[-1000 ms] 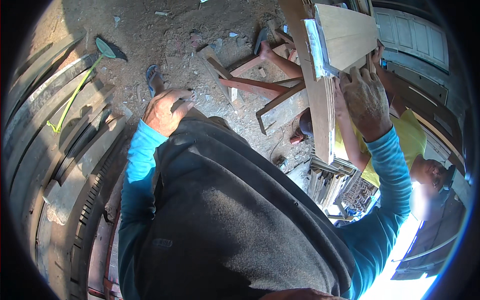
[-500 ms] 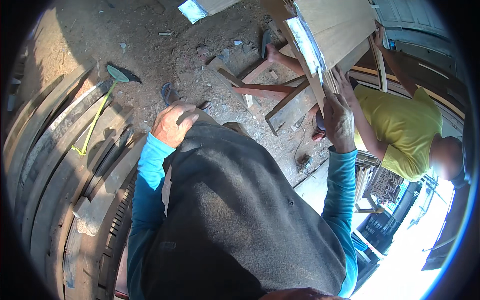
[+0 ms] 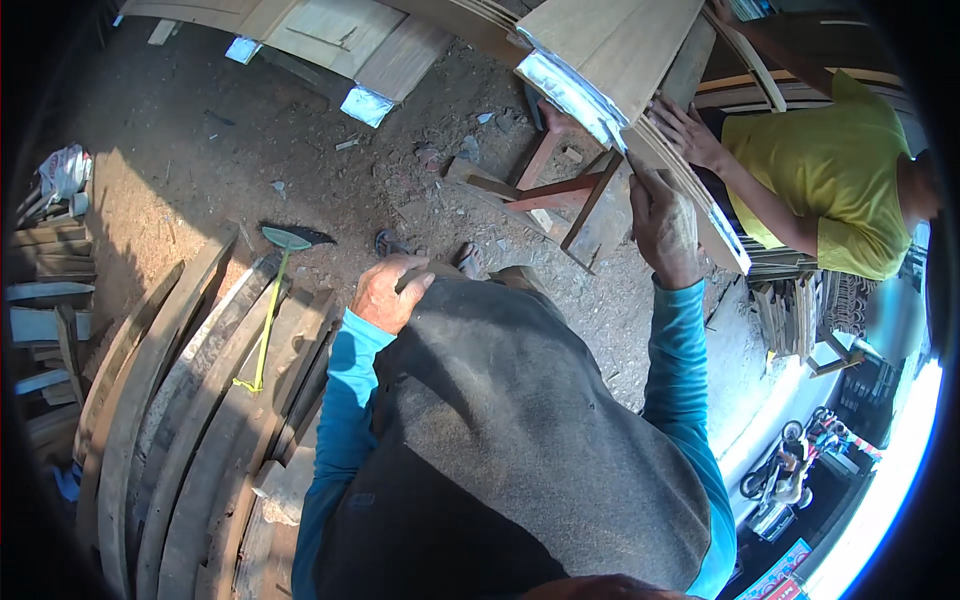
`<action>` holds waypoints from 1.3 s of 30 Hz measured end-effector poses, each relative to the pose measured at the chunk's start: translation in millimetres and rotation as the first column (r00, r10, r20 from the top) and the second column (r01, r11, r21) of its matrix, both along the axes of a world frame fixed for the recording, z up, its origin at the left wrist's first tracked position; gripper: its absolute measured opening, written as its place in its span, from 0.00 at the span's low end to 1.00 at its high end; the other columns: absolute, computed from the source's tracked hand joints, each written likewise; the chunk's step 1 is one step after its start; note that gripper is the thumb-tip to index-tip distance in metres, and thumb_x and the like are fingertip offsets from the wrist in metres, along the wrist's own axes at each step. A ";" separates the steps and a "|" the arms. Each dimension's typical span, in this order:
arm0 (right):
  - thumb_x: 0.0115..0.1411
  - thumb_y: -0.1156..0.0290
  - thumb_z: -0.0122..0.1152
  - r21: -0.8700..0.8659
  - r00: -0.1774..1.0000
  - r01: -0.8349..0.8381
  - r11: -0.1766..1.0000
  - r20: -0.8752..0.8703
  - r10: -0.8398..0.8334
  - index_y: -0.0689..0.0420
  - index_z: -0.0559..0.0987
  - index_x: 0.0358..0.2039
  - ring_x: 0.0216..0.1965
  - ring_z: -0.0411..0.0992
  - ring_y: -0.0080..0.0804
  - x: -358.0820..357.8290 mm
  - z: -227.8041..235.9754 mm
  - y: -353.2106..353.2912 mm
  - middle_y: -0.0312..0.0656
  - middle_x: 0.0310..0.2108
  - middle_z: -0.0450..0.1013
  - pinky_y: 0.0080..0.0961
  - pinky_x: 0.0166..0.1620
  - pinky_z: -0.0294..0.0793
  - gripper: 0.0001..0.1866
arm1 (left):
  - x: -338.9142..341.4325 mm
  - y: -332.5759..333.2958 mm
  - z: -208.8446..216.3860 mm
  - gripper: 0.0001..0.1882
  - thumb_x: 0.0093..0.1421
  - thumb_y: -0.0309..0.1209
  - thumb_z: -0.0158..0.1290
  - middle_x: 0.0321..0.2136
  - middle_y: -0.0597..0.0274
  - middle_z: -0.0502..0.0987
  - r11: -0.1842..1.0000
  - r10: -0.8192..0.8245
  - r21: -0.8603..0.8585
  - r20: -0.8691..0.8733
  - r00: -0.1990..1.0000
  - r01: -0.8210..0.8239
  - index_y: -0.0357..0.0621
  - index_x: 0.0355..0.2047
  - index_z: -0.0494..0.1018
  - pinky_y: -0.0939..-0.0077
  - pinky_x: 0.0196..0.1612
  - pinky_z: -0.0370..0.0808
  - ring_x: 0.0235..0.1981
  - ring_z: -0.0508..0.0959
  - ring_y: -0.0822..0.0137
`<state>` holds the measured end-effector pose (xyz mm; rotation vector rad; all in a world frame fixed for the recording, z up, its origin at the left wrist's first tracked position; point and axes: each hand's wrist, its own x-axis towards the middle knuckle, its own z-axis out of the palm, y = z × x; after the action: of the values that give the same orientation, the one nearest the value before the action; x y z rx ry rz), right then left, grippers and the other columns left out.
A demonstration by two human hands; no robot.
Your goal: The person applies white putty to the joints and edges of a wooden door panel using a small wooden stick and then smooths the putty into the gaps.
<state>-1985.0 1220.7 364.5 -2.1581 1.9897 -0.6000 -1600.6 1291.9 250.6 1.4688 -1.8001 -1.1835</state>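
My left hand (image 3: 388, 292) rests on the dark grey cloth over my leg, fingers loosely bent and thumb apart, holding nothing. My right hand (image 3: 665, 228) is raised at the lower corner of a stack of wooden panels (image 3: 610, 50), its fingers closed at the edge; the fingertips are partly hidden. White wrapping (image 3: 575, 95) covers one end of the stack. A co-worker in a yellow shirt (image 3: 825, 170) stands at the right, with one hand (image 3: 690, 133) flat on the panels close to my right hand.
Curved wooden boards (image 3: 190, 420) lie piled at my left, with a green long-handled swatter (image 3: 268, 320) on them. Wooden trestles (image 3: 560, 195) stand under the panels. More wrapped panels (image 3: 335, 35) lie at the far side. A motorcycle (image 3: 785, 465) stands at lower right.
My view has swung right, bringing the far panels and motorcycle into sight. The panel stack is tilted differently, its near corner now extending past my right hand. My left hand stays on my leg.
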 end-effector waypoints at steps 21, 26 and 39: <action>0.73 0.65 0.52 0.016 0.798 0.589 0.808 -0.168 -0.578 0.55 0.82 0.51 0.42 0.79 0.65 101.5 5.3 -13.0 0.62 0.38 0.78 0.57 0.44 0.79 0.14 | 145.2 -104.4 17.2 0.17 0.65 0.37 0.64 0.44 0.43 0.86 0.984 -0.180 0.022 0.058 0.982 0.179 0.35 0.47 0.83 0.57 0.51 0.80 0.47 0.85 0.44; 0.71 0.69 0.53 0.026 0.835 0.531 0.847 -0.185 -0.518 0.56 0.80 0.49 0.38 0.79 0.63 120.2 -2.8 -40.5 0.58 0.37 0.78 0.57 0.41 0.78 0.11 | 134.5 -147.8 12.9 0.19 0.66 0.35 0.63 0.45 0.46 0.87 0.948 -0.308 0.098 0.053 0.950 0.302 0.36 0.52 0.82 0.64 0.53 0.81 0.48 0.87 0.54; 0.71 0.73 0.54 0.032 0.770 0.636 0.771 -0.094 -0.631 0.60 0.77 0.60 0.38 0.80 0.62 171.6 2.4 -72.0 0.59 0.43 0.79 0.56 0.39 0.80 0.19 | 120.2 -239.7 -1.1 0.17 0.67 0.34 0.63 0.47 0.47 0.85 0.872 -0.479 0.114 -0.005 0.878 0.476 0.38 0.52 0.82 0.62 0.55 0.80 0.50 0.86 0.50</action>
<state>-1813.4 1148.6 366.8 -1.4402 2.7500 -0.5153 -1480.3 1052.2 249.5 1.1208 -2.2254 -1.5272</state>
